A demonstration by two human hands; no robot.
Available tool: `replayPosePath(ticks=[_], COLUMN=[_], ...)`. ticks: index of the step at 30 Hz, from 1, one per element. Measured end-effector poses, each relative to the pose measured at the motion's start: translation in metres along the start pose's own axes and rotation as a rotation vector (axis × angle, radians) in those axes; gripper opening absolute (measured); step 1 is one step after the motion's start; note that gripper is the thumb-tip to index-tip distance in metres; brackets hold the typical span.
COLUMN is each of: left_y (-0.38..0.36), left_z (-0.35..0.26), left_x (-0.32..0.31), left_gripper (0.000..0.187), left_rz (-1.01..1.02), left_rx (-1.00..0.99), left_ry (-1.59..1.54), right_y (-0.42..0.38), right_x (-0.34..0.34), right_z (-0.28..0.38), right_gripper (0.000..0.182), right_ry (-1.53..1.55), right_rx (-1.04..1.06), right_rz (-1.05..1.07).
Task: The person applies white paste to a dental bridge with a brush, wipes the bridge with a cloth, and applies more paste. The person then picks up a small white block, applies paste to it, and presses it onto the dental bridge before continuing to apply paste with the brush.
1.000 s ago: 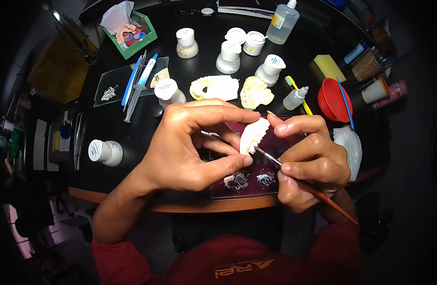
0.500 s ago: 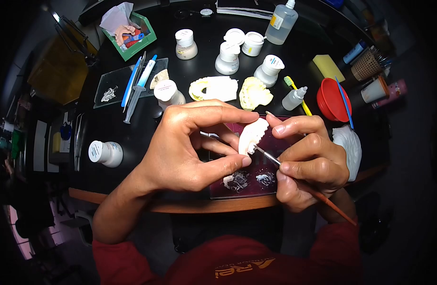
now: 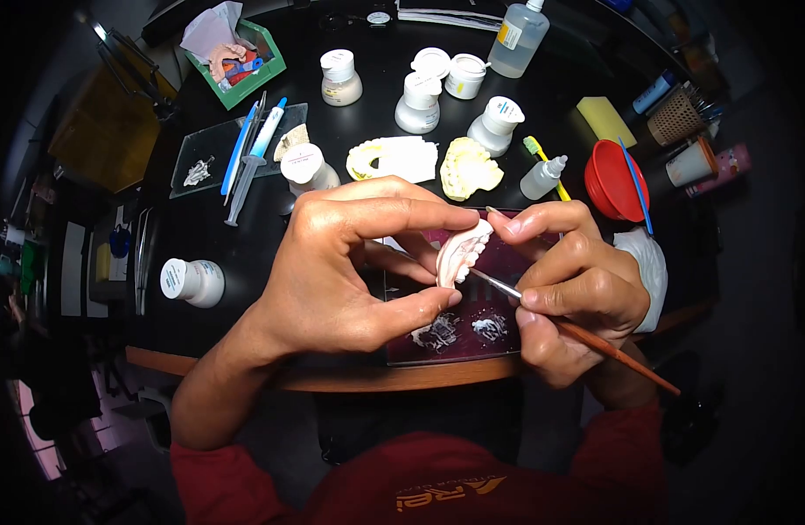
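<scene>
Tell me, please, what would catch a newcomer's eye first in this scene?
At centre, the left hand pinches a white dental arch while the right hand holds a fine brush to it, above a dark red mixing tile. Behind, white jars stand on the black table, with a red bowl at right.

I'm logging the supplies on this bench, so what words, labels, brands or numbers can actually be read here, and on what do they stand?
Red shirt: orange print seen upside down, about "REI"; the rest is cut off.
White jars: printed labels, too small to read.
Clear bottle: yellow label, blurred.
Lone jar: lid print too small.
Nothing else legible.
</scene>
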State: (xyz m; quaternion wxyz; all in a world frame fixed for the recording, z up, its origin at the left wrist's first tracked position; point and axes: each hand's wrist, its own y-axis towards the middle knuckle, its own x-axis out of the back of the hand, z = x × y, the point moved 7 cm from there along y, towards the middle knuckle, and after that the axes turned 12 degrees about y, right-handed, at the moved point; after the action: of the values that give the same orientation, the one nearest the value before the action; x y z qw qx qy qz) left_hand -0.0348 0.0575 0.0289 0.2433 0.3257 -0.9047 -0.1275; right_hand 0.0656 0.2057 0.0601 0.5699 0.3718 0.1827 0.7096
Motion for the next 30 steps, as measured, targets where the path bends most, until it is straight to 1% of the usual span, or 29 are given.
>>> replayPosePath(ticks=[3,6,9,12,15,18,21,24,30], left_y=[0.0000,-0.0002,-0.0003,0.0000,-0.0002,0.0000,0.0000,-0.0003,0.0000], left_z=[0.0006,0.0000,0.0002,-0.0009,-0.0005,-0.0007,-0.0002,0.0002,-0.0004], left_x=[0.0003,0.0007,0.0006,0.0006,0.0002,0.0005,0.0006,0.0005,0.0008], left_gripper=[0.052,0.053,0.053,0.053,0.052,0.052,0.052,0.052,0.052], left_rz=[-0.003,0.000,-0.007,-0.005,-0.006,0.001,-0.002,-0.003,0.001], left_rx=[-0.003,-0.013,-0.017,-0.026,-0.031,-0.027,-0.028,-0.026,-0.034], left_ry=[-0.008,0.001,0.000,0.012,0.014,0.019,0.021,0.020,0.034], right_y=[0.0001,0.0020,0.0002,-0.0005,-0.0001,0.0012,0.0006,-0.0003,0.0006], right_x=[0.0004,0.0015,0.0021,0.0004,0.0009,0.0028,0.0023,0.0002,0.0001], right_z=[-0.0007,-0.0016,-0.0020,-0.0014,-0.0016,-0.0019,-0.0031,-0.0020,-0.0010], right_gripper=[0.024,0.019,0.019,0.024,0.024,0.019,0.020,0.023,0.021], right_ry=[-0.002,-0.016,-0.016,0.005,-0.001,-0.022,-0.029,-0.003,-0.009], right_rx=[0.028,0.057,0.062,0.019,0.009,0.053,0.043,-0.015,-0.011], right_rz=[-0.020,-0.102,-0.126,-0.017,-0.011,-0.125,-0.120,-0.010,-0.014])
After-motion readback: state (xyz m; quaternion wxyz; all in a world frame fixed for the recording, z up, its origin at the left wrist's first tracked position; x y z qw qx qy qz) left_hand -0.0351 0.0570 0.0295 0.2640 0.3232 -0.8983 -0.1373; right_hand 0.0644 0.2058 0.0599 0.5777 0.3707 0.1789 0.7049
